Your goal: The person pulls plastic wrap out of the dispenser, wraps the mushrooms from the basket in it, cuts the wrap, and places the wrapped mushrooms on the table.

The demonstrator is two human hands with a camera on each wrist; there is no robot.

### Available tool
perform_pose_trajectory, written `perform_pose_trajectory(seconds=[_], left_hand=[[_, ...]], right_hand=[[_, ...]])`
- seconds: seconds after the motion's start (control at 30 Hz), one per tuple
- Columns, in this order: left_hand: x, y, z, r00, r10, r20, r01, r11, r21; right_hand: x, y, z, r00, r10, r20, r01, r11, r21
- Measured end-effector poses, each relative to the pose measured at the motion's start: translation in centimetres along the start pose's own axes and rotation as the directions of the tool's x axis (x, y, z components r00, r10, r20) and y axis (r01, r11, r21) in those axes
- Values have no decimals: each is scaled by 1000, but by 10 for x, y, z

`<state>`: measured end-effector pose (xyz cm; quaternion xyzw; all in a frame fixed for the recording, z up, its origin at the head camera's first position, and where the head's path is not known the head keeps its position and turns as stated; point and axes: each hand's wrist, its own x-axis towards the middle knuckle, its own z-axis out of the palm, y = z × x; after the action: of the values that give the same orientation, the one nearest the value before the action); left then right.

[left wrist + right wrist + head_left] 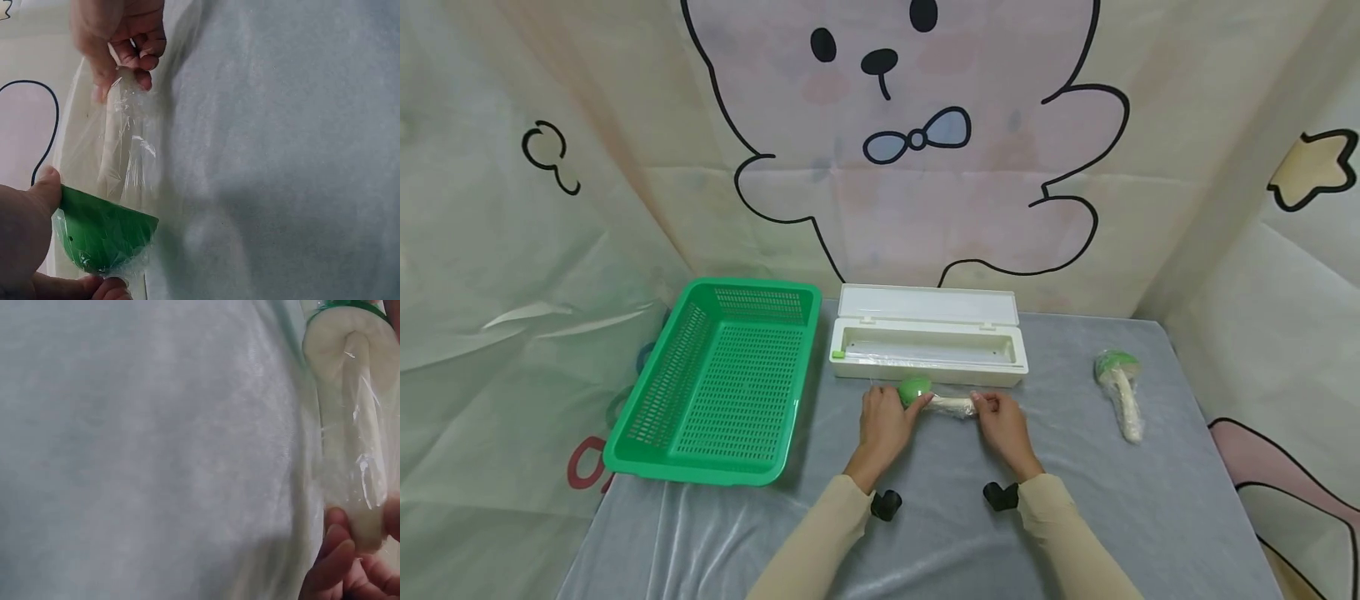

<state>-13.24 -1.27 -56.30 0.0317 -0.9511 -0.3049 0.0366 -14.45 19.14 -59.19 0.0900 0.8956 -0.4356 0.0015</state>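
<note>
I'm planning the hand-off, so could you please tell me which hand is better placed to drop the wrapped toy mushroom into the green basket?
Probably the left hand: it holds the mushroom's green cap end, and the basket lies on its side. The right hand pinches the stem end, farther away.

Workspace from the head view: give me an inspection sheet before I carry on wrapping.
Surface: table under a grey cloth, wrinkled.
Job's things: toy mushroom, green cap and white stem, in cling film, held just in front of the open white film dispenser.
Clutter: empty green basket on the left; a second wrapped mushroom on the right.
Hands: left hand grips the cap end; right hand pinches the stem end.
Cables: nothing seen.
Surroundings: cloth backdrop printed with a cartoon animal.
</note>
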Motion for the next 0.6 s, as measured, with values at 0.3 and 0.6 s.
perform_pose_trajectory(seconds=[0.3,0.6], left_hand=[[7,4,3,998,-60,27,58,997,54],[16,4,3,996,-84,27,83,996,40]], right_hand=[[13,-7,3,998,67,8,-66,996,-57],[20,-11,7,997,78,11,-76,990,-116]])
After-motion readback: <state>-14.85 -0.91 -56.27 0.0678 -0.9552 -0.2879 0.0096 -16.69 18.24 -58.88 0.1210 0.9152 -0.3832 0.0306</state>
